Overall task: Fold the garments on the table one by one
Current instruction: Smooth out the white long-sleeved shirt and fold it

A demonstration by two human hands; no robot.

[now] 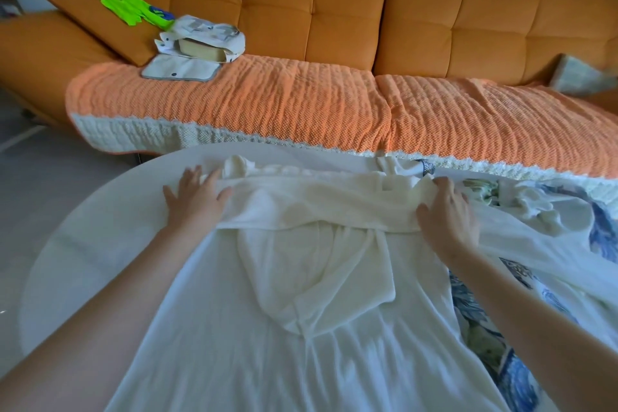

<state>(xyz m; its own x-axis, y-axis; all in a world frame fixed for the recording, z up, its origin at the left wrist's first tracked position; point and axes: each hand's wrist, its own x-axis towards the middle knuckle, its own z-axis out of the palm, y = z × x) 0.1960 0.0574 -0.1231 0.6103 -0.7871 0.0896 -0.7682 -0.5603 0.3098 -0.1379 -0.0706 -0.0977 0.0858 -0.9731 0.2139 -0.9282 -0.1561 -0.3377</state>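
Toward the left of the white table, the left hand lay flat, palm down. Its fingers were spread and straight, pressing the left end of a folded band of the white garment, and it gripped nothing. That garment was spread down the middle of the table from the far edge to the near one. Its upper part was laid crosswise in a band between the two hands, with a looser flap below it at the centre. The right hand rested palm down on the right end of the same band, fingers nearly straight and thumb on the cloth; no pinch showed. The garment thus sat under both palms and ran on toward the person. By my reading the fold was at an early stage: the top was turned in, but the long body lay unfolded. Right of it, partly underneath, a blue-patterned garment lay unfolded. A crumpled heap sat near the far right edge, so most of the work seemed left.
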